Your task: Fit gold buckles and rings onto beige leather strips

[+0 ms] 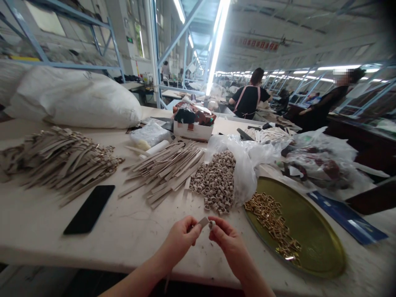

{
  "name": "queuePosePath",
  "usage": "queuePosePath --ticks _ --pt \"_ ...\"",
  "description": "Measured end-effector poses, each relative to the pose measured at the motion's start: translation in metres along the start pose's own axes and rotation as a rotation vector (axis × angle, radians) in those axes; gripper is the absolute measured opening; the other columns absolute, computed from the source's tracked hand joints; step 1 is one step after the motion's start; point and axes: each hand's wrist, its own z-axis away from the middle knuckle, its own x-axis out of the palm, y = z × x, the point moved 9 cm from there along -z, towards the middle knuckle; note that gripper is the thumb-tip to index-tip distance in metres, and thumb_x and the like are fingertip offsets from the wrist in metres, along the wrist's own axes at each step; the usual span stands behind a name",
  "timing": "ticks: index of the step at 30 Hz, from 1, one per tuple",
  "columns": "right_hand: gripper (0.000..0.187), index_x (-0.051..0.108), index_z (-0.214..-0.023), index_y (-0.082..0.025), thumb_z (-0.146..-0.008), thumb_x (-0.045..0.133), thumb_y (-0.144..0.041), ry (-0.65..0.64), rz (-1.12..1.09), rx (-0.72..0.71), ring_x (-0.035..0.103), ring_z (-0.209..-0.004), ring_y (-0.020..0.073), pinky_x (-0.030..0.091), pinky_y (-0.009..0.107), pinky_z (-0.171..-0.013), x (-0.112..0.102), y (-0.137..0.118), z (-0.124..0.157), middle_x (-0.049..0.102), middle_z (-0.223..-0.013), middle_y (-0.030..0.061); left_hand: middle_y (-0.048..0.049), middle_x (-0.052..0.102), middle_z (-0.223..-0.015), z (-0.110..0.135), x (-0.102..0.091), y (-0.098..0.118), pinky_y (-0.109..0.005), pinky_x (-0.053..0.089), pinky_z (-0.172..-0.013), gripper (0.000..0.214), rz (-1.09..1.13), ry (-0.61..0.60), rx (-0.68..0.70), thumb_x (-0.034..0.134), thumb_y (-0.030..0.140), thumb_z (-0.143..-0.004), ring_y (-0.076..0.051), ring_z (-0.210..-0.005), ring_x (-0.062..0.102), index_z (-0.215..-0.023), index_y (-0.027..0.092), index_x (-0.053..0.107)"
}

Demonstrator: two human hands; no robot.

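Note:
Near the front of the table, my left hand (185,234) pinches a beige strap (203,222), whose end sticks out past the fingertips toward the right. My right hand (225,236) holds a small beige loop (212,225) between thumb and fingers, close beside the strap end. Whether loop and strap touch I cannot tell. Behind the hands lies a heap of similar small loops (219,177), spilling from a clear plastic bag (247,177). A pile of plain straps (170,169) lies to its left. On the right, gold metal buckles (274,225) lie in an oval olive-green tray (318,243).
A black phone (89,209) lies at left, before a heap of straps with gold hardware (62,159). A white box (193,130), a big white sack (77,99) and a blue packet (346,216) are also on the table. Two people (252,97) are beyond it.

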Motion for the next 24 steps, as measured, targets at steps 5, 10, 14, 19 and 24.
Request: queuePosePath --ticks 5,10,14,19,24 --pt "0.031 0.062 -0.089 -0.021 -0.063 0.071 -0.035 0.029 -0.057 -0.036 0.052 -0.057 0.013 0.044 0.028 -0.06 0.012 -0.001 0.01 0.059 -0.065 -0.0014 0.0077 0.04 -0.047 0.01 0.003 -0.003 -0.019 0.028 -0.045 0.029 0.028 -0.043 -0.036 0.049 0.044 -0.075 -0.007 -0.044 0.034 -0.065 0.017 0.046" --pt "0.021 0.06 -0.077 -0.02 -0.066 0.068 -0.036 0.058 0.062 -0.157 0.053 -0.068 0.0138 0.043 0.027 -0.066 0.019 -0.015 0.02 0.062 -0.084 0.0019 0.0094 0.038 -0.041 0.016 0.004 -0.01 -0.019 0.024 -0.041 0.029 0.078 -0.047 -0.086 0.05 0.044 -0.072 -0.006 -0.038 0.03 -0.063 0.018 0.043" --pt "0.022 0.059 -0.078 -0.019 -0.071 0.064 -0.039 0.133 0.092 -0.217 0.052 -0.068 0.0141 0.043 0.027 -0.067 0.018 -0.016 0.028 0.059 -0.072 0.0 0.0104 0.035 -0.037 0.025 0.011 -0.012 -0.019 0.018 -0.037 0.031 0.174 -0.085 -0.156 0.054 0.046 -0.068 -0.005 -0.034 0.026 -0.061 0.019 0.041" --pt "0.027 0.058 -0.086 -0.02 -0.069 0.066 -0.04 0.155 0.005 -0.159 0.055 -0.071 0.0153 0.045 0.029 -0.068 0.019 0.0 0.036 0.06 -0.075 0.0005 0.0119 0.03 -0.038 0.04 0.02 -0.013 -0.019 0.008 -0.036 0.034 0.379 -0.179 -0.292 0.059 0.047 -0.065 -0.003 -0.034 0.016 -0.065 0.019 0.04" --pt "0.026 0.061 -0.075 -0.018 -0.066 0.067 -0.042 0.194 0.082 -0.212 0.055 -0.067 0.0159 0.045 0.029 -0.066 0.017 0.001 0.039 0.061 -0.07 0.0011 0.0117 0.029 -0.037 0.04 0.017 -0.016 -0.019 0.01 -0.036 0.036 0.319 -0.15 -0.282 0.058 0.049 -0.062 -0.003 -0.034 0.018 -0.063 0.019 0.039"
